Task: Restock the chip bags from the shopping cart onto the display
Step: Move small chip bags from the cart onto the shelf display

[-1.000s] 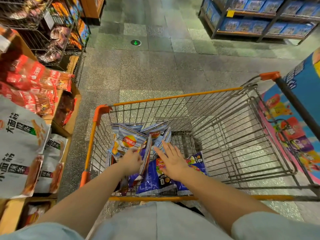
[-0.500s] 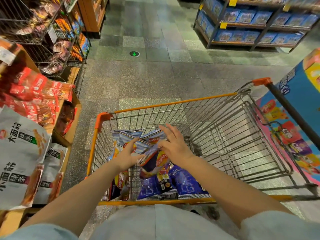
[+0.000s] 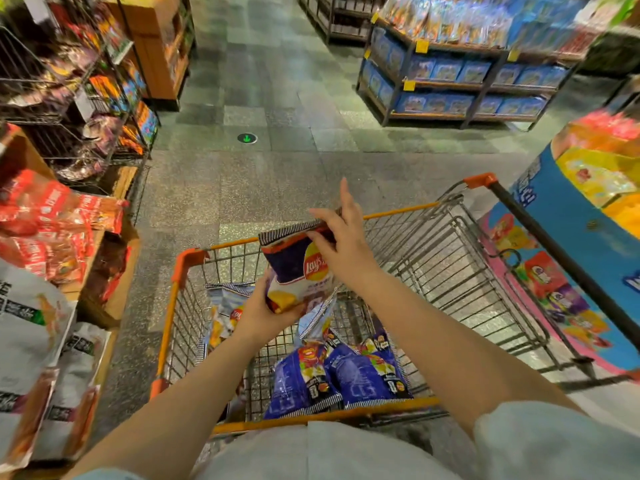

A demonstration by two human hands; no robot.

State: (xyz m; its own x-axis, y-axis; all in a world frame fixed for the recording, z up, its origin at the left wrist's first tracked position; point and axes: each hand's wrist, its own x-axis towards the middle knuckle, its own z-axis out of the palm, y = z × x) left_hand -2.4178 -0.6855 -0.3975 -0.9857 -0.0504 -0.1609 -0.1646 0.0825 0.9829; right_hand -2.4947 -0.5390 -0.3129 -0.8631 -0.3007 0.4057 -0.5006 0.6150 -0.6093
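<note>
Above the orange-rimmed wire shopping cart [image 3: 398, 214] I hold up a dark purple and white chip bag [image 3: 294, 271]. My left hand [image 3: 258, 315] grips its lower edge from below. My right hand [image 3: 341, 239] pinches its striped top edge, index finger sticking up. A second light bag [image 3: 317, 320] hangs just under the held one. Two blue chip bags [image 3: 341, 375] lie flat on the cart floor near me. A pale blue bag [image 3: 225, 313] leans against the cart's left wall. The colourful chip display [image 3: 588, 216] stands to the right of the cart.
Shelves on the left carry red snack packs [image 3: 52, 216] and white bags [image 3: 31, 341]. Wire racks [image 3: 79, 109] stand further back on the left. A blue-stocked shelf unit [image 3: 460, 84] sits across the tiled aisle. The right half of the cart holds nothing.
Both hands have risen out of the cart with the purple bag, which now hangs above the rim. The view has tilted up along the aisle.
</note>
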